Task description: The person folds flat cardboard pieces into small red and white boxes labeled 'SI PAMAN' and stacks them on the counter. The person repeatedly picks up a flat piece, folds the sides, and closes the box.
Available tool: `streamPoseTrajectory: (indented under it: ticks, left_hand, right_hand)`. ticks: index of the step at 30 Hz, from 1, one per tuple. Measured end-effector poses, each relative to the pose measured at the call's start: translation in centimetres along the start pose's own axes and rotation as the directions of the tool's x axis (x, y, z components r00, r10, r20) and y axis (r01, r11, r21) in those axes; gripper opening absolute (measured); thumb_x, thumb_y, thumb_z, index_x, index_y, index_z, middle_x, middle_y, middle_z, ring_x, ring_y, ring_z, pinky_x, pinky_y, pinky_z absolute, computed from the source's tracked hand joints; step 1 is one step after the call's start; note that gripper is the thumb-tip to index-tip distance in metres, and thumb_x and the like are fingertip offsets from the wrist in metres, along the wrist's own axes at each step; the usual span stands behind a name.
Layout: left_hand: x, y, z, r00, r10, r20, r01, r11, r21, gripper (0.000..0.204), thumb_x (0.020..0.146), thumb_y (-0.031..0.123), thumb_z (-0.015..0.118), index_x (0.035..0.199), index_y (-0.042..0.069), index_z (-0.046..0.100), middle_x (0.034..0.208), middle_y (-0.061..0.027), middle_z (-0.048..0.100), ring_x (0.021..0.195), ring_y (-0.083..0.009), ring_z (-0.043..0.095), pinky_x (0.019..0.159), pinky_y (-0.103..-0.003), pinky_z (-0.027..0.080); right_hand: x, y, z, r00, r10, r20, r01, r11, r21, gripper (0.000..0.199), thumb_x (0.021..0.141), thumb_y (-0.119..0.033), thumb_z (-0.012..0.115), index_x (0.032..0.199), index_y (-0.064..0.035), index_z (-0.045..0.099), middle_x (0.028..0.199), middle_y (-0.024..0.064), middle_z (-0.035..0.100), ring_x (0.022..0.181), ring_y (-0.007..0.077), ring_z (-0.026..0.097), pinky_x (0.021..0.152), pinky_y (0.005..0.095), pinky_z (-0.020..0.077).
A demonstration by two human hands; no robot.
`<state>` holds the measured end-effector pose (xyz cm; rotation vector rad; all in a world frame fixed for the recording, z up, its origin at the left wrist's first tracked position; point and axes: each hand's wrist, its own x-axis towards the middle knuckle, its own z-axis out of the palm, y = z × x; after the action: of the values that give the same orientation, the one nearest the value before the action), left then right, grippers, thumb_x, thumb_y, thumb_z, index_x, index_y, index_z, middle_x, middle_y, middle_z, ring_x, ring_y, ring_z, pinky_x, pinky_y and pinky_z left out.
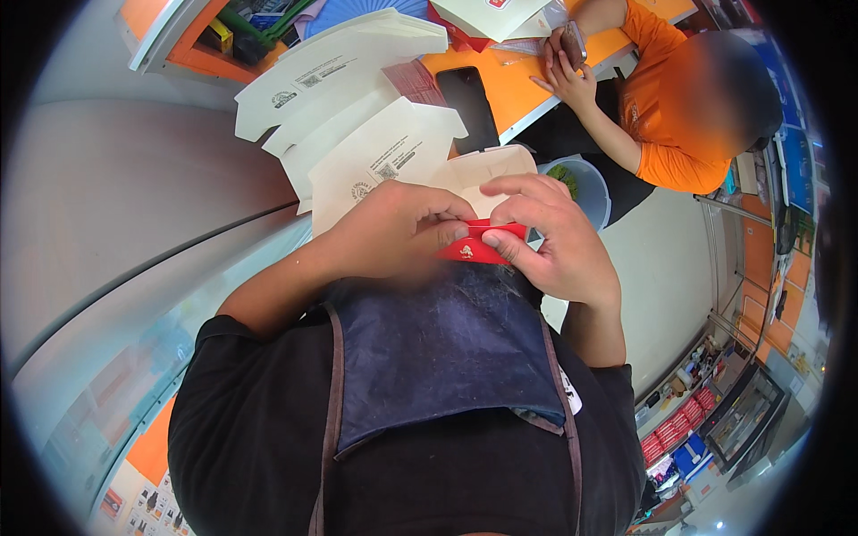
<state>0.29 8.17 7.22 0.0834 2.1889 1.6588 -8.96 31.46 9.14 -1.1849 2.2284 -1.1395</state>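
In front of my chest is a partly folded paper food carton [483, 251], red outside with a pale inside, its far panel standing up. My left hand [402, 223] grips the left part of its red near edge, thumb on the outside and fingers bent behind it. On the right part of that edge my right hand [559, 234] pinches with the thumb, its other fingers curled above the carton. Just beyond my left hand lies a flat, unfolded white carton blank [407, 134]. Another pale carton blank [331, 76] is spread out farther back.
A black smartphone [466, 103] rests on the orange table [514, 89]. At the right sits a person in an orange shirt [657, 107], holding a phone [573, 45]. A bucket [599, 192] with green leaves stands beyond my right hand. Shelves [688, 393] line the lower right.
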Motion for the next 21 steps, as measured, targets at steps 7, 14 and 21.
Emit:
streamPoseTrajectory:
  ticks: [7,14,21]
  left_hand:
    - [0.2,-0.9,0.1,0.997,-0.002,-0.074,0.001,1.0,-0.012,0.018,0.1,0.012,0.07,0.114,0.002,0.075,0.1,-0.0114,0.079,0.09,-0.017,0.074,0.084,-0.031,0.057]
    - [0.0,-1.5,0.5,0.998,-0.006,-0.06,0.005,1.0,-0.016,0.021,0.1,0.012,0.07,0.117,0.001,0.074,0.103,-0.014,0.078,0.091,-0.0191,0.074,0.085,-0.033,0.057]
    - [-0.8,0.6,-1.2,0.964,0.213,-0.16,-0.13,0.9,0.417,0.031,0.097,0.016,0.071,0.125,0.003,0.069,0.105,-0.0176,0.075,0.099,-0.0356,0.072,0.09,-0.042,0.056]
  right_hand:
    - [0.2,-0.3,0.5,0.994,0.079,-0.082,-0.08,0.997,-0.01,0.019,0.084,-0.015,0.085,0.098,-0.0032,0.078,0.096,0.0103,0.079,0.092,0.0293,0.073,0.099,0.0391,0.0493]
    - [-0.2,0.3,0.4,0.999,-0.028,0.024,0.029,0.999,-0.032,0.02,0.084,-0.015,0.086,0.102,-0.0049,0.081,0.097,0.0079,0.08,0.089,0.0257,0.073,0.09,0.0376,0.0521]
    - [-0.9,1.8,0.3,0.994,0.1,-0.051,-0.088,0.975,0.202,0.019,0.088,-0.015,0.083,0.104,-0.0038,0.082,0.087,0.0102,0.077,0.078,0.0228,0.07,0.077,0.0337,0.051]
